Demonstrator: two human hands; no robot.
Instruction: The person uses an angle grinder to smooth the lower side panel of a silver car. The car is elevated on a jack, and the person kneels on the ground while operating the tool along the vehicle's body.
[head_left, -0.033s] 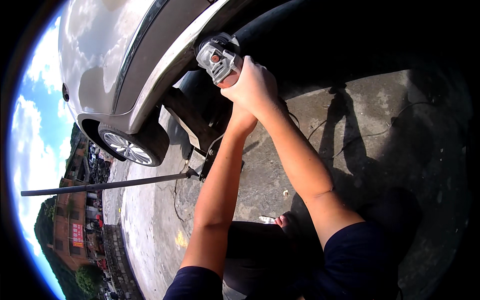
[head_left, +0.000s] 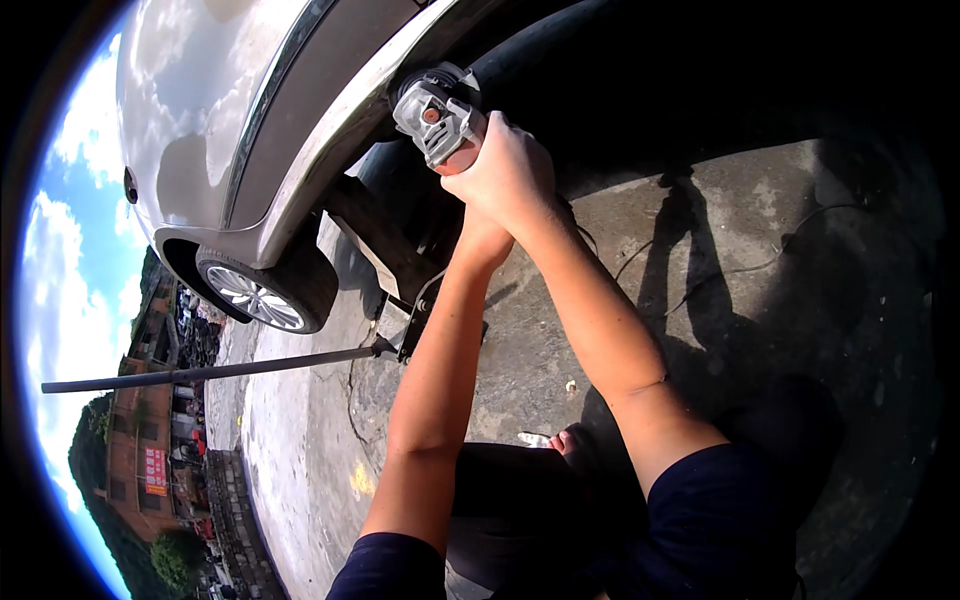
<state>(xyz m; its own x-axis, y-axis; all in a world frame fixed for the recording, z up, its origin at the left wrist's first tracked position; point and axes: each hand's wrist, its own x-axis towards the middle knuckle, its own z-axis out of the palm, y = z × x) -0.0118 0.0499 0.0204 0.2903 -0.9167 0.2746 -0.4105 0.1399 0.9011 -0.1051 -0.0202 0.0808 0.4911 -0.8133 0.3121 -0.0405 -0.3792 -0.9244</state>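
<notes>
An angle grinder (head_left: 436,124) with a grey metal head and a reddish body is in my right hand (head_left: 515,172), whose fingers are wrapped round the body just behind the head. My left hand (head_left: 488,238) lies below and behind the right one, close to the grinder's rear. Its fingers are hidden, so its grip does not show. The round dark front of the tool is up against the lower sill (head_left: 345,120) of a silver-beige car (head_left: 205,130). The exact contact spot is in shadow.
A jack (head_left: 415,318) with a long bar handle (head_left: 210,371) stands by the car, left of my arms. The car's wheel (head_left: 255,294) is beyond it. A cable (head_left: 745,269) runs over the concrete at right. My foot (head_left: 563,441) is below.
</notes>
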